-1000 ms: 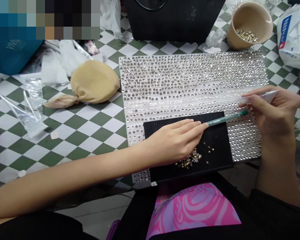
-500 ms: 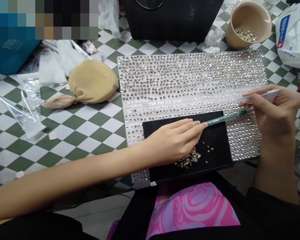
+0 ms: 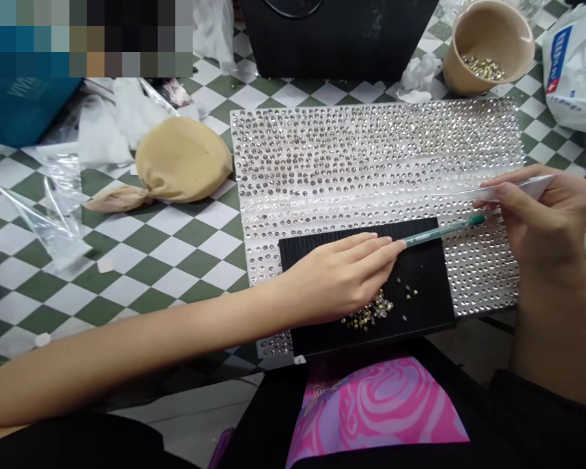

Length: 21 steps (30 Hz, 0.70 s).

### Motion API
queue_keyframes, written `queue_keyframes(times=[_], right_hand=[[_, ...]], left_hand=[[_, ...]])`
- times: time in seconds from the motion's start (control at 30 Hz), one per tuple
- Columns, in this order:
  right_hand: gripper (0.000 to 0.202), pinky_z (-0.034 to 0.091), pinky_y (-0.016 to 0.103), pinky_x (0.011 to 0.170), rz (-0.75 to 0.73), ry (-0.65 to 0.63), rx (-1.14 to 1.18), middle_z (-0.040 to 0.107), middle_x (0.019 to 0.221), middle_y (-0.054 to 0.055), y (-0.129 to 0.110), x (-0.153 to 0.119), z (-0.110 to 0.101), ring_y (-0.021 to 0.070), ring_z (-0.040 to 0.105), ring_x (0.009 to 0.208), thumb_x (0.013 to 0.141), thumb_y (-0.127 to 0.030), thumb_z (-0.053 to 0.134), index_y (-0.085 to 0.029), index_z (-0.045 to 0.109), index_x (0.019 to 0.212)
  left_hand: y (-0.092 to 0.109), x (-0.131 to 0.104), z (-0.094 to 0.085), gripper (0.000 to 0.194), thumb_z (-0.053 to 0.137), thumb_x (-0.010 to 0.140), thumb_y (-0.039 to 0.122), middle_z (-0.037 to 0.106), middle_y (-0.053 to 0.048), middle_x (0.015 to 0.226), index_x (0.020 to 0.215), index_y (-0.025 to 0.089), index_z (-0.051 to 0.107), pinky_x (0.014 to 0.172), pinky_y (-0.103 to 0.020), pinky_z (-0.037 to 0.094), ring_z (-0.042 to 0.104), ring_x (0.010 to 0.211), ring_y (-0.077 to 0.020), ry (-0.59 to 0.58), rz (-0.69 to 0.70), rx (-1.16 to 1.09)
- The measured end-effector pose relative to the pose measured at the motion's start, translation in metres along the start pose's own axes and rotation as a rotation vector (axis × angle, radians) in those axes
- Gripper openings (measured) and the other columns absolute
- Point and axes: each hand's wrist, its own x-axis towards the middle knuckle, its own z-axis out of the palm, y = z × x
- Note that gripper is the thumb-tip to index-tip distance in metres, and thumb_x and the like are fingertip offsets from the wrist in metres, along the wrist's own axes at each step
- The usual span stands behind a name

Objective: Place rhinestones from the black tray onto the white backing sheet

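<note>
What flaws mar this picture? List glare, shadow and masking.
Head view: glints pepper the rhinestone-covered sheet, brightest toward its upper right; mosaic blocks mask the upper left corner; shadow darkens the space beneath the checkered tabletop.

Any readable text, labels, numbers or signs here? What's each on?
"VIVI", rest unclear: teal bag
White cross on red, no word: white bag; its lettering is too blurred to read
Pink swirl print: small lettering, too blurred to read
No readable numbers
</note>
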Motion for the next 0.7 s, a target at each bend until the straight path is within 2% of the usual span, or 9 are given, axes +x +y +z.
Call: queue_keyframes(times=[0.57,0.7], right_hand=[[0.010,0.044,0.025,0.051,-0.016,-0.003,-0.046,0.063,0.067,0.003,-0.0014,-0.0037,0.0009,0.0134,0.059,0.056,0.071,-0.018,0.072,-0.015,0.072,0.080],[0.010,0.043,0.026,0.052,-0.046,0.044,-0.033,0.063,0.065,0.003,-0.0002,-0.0031,-0.0007,0.0132,0.059,0.056,0.070,-0.016,0.070,-0.016,0.072,0.079]], left_hand=[[0.0000,0.0000,-0.0008,0.030,0.042,0.092,0.014,0.059,-0.008,0.126,0.113,0.004,0.060,0.101,-0.029,0.052,0.059,0.111,-0.0165,-0.001,-0.002,-0.009],[0.0004,0.0001,-0.0007,0.029,0.045,0.091,0.014,0.058,-0.009,0.126,0.114,0.004,0.059,0.102,-0.028,0.051,0.058,0.112,-0.0161,-0.001,-0.006,-0.004]])
